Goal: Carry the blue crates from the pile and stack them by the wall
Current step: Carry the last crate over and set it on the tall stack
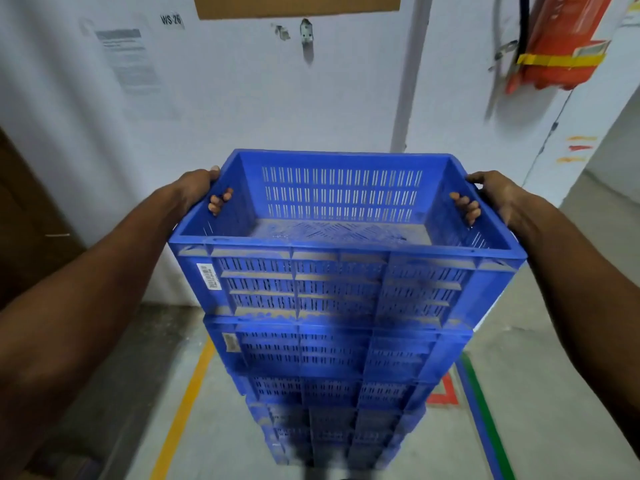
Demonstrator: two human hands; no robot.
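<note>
A stack of blue slotted plastic crates (332, 382) stood before the white wall (242, 98). The top blue perforated crate (343, 244) sat on it between both hands, the left hand (199, 188) and right hand (495, 195) each gripping a side handle, fingers curled through.

The top crate (343, 237) is set on a stack of crates (332, 386) that stands on the floor (540, 393) in front of the wall (259, 109). The top crate is held at its two short sides: the left hand (197, 192) is placed on the left rim, the right hand (495, 195) on the right rim, with fingertips (218, 202) curled inside through the handle openings. A floor line (183, 403) is seen left of the stack, another floor stripe (481, 410) to its right. On the wall, a paper notice (131, 64) is posted upper left, a fire extinguisher (561, 43) is hung upper right, and a pipe (412, 74) is run between them.
</note>
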